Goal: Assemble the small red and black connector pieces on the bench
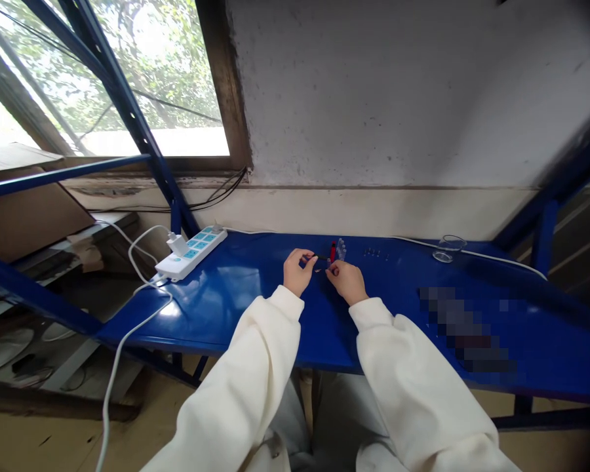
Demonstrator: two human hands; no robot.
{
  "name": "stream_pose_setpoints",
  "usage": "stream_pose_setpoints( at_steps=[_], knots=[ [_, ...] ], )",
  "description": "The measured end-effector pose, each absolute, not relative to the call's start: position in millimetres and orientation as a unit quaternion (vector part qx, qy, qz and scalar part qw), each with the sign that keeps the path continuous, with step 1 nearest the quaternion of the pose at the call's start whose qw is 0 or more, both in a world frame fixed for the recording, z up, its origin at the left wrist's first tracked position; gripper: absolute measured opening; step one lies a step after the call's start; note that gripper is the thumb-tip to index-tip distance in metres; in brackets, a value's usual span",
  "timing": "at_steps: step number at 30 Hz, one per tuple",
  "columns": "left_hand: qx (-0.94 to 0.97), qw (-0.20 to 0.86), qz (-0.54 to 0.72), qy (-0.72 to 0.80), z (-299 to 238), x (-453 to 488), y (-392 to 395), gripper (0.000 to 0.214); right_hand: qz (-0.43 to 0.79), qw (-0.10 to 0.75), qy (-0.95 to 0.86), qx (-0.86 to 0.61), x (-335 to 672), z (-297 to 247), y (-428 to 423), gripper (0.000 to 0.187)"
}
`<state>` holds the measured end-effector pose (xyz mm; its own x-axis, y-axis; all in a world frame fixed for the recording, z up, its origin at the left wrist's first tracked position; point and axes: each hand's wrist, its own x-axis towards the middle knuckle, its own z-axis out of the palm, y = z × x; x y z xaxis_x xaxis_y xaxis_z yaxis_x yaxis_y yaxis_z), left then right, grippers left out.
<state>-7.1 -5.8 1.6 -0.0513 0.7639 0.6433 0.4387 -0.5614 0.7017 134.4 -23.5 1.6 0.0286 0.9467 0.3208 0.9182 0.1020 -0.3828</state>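
Over the middle of the blue table, my left hand is closed in a pinch on a thin dark rod, which points to the right. My right hand is closed too, its fingertips around a small translucent piece at the rod's right end. Whether rod and piece touch is too small to tell. Just behind my right hand are a red stick-like thing and a clear plastic strip with rounded bumps. Farther right, several tiny clear pieces lie on the table.
A white power strip with a plugged-in adapter lies at the table's left end. Toward the back right stands a clear glass near a white cable. A blurred-out dark patch covers something on the right of the table.
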Motion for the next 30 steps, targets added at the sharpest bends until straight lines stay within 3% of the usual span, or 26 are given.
stream_pose_setpoints(
  at_steps=[9, 19, 30],
  knots=[
    [0.687, 0.152, 0.548, 0.452, 4, -7, -13, 0.012, 0.035, 0.245, -0.7, -0.671, 134, 4, -26, 0.01],
    [0.77, 0.048, 0.495, 0.399, 3, -6, -18, 0.021, 0.005, 0.199, -0.708, -0.677, 133, 2, -26, 0.01],
    [0.806, 0.047, 0.447, 0.384, 3, -3, -21, 0.023, -0.012, 0.254, -0.71, -0.657, 133, 4, -26, 0.013]
  ],
)
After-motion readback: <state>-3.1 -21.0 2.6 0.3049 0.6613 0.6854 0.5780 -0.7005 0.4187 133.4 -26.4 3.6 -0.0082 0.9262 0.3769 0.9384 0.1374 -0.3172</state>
